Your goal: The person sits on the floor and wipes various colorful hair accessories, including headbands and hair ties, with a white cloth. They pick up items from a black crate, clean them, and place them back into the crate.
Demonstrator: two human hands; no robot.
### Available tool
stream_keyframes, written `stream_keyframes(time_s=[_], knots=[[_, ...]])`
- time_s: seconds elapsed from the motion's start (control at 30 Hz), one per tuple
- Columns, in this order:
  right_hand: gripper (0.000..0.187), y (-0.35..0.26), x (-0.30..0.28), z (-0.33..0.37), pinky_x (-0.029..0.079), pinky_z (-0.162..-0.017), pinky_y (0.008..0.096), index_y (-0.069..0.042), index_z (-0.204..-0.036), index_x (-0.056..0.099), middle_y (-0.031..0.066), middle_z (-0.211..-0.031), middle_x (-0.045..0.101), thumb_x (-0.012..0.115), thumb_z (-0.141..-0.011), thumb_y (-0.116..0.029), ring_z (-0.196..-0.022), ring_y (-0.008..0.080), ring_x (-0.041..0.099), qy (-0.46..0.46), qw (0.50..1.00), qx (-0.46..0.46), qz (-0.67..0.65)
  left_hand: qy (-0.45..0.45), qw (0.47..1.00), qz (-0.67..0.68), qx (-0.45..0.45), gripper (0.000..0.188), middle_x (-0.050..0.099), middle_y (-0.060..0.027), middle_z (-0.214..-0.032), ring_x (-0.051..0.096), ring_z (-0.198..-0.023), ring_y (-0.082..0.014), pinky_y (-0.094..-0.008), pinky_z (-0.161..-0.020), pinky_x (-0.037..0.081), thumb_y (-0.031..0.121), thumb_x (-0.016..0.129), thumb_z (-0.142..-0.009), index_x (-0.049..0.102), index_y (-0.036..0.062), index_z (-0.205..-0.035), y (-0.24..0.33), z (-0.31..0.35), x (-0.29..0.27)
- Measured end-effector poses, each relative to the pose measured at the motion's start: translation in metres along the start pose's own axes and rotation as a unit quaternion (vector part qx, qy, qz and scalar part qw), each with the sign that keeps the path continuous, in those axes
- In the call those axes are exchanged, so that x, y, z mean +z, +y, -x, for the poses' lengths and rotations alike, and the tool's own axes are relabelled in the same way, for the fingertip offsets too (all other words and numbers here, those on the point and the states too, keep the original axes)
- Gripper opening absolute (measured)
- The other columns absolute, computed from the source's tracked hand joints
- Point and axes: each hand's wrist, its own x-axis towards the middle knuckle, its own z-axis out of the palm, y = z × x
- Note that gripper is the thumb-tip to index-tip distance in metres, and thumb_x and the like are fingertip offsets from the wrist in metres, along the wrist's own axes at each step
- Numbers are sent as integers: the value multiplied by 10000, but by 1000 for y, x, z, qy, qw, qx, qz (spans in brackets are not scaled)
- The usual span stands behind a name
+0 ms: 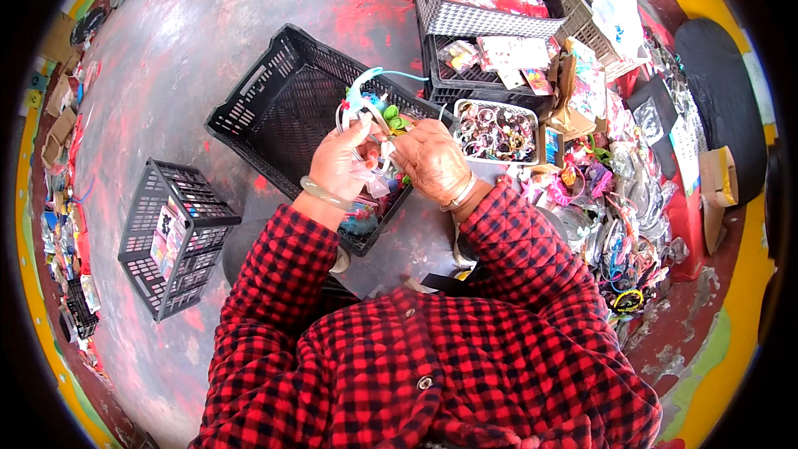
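Over the black plastic crate, my left hand is closed round a loose bunch of headbands, thin curved bands in white and light blue. Green leaf-shaped trim shows between my hands. My right hand is closed at the bunch's right side, its fingers pinched by the leaves; what exactly lies under those fingertips is hidden. More colourful small pieces lie in the near end of the crate, partly covered by my hands.
A smaller black crate stands left. To the right sits a white tray of small hair ties. Stacked crates with packaged goods rise behind it. Bagged accessories pile up on the right, near a black seat.
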Motion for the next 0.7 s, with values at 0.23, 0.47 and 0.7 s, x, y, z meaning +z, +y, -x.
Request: stream_keyframes(time_s=[0.23,0.47,0.7], knots=[[61,-1,-10,-1,394,-728,380,-64,-705,534,75,-629,486,583,-677,-88,-663,269,496,-45,998,-44,-19,41,999,18,-20,275,518,-73,-600,447,-430,-103,-180,-371,332,284,532,-851,519,68,-683,33,1,-9],[138,-12,-32,-1,385,-788,357,-60,-797,584,35,-626,474,623,-666,-77,-630,215,493,-80,993,-86,-7,-78,995,-59,-25,329,497,-66,-538,417,-368,-82,-174,-315,287,278,506,-862,486,57,-619,71,13,-18],[175,-10,-41,3,382,-743,357,-46,-818,589,40,-601,468,630,-648,-43,-602,225,483,-82,994,-75,7,-100,992,-70,5,321,490,-74,-525,417,-352,-86,-187,-305,314,236,502,-867,486,45,-610,84,17,-23]])
